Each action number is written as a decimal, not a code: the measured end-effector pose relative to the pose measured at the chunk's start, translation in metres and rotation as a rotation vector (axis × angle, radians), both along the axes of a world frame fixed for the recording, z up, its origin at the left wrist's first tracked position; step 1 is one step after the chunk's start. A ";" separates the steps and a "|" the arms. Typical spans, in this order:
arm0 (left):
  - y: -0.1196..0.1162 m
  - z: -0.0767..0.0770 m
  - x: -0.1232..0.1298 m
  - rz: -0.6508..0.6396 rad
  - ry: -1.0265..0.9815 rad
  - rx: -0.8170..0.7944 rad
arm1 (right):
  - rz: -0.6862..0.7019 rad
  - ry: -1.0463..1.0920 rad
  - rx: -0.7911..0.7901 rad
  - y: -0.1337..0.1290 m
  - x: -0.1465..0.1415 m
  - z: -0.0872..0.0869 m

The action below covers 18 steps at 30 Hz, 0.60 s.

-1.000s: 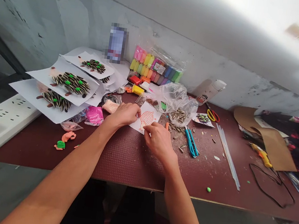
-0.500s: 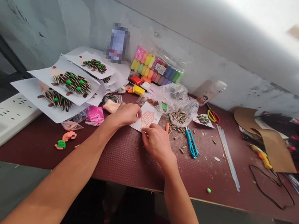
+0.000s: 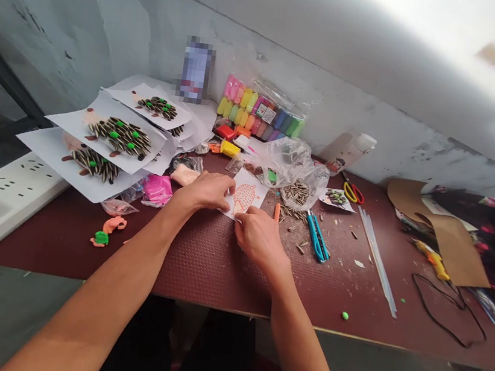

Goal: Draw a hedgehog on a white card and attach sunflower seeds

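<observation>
A small white sheet of paper point(image 3: 253, 180) lies in front of me, with an orange line drawing point(image 3: 245, 195) of a rounded animal body filled with short dashes. My left hand point(image 3: 211, 190) rests on the sheet's left edge, fingers bent and closed against the paper. At the drawing's lower end, my right hand point(image 3: 259, 233) has its thumb and fingers pressed together on the sheet. A pale peach patch shows beside those fingertips; whether they hold anything is hidden. Just right of the sheet are an orange stick point(image 3: 277, 212) and loose striped sunflower seeds point(image 3: 293, 215).
Sheets with seed hedgehogs point(image 3: 119, 135) are stacked left, beside a power strip point(image 3: 8, 202). Behind are packed coloured clay point(image 3: 261, 111) and a bag of seeds point(image 3: 297, 193). To the right lie a blue cutter point(image 3: 317, 237), scissors point(image 3: 354, 192), glue sticks point(image 3: 378, 260) and a glue gun point(image 3: 433, 259).
Both hands stay at the paper, with only a slight shift of the left fingers along its left edge. Nothing else on the table has visibly moved.
</observation>
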State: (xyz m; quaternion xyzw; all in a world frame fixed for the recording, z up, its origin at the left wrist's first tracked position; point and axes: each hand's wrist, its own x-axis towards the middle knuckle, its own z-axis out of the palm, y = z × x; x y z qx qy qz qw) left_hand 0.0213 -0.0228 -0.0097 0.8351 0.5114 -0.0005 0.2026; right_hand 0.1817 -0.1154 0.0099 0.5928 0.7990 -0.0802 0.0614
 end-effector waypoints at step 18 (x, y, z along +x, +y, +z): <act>-0.001 0.001 0.002 0.007 0.006 -0.014 | 0.124 -0.039 -0.008 0.002 -0.009 -0.012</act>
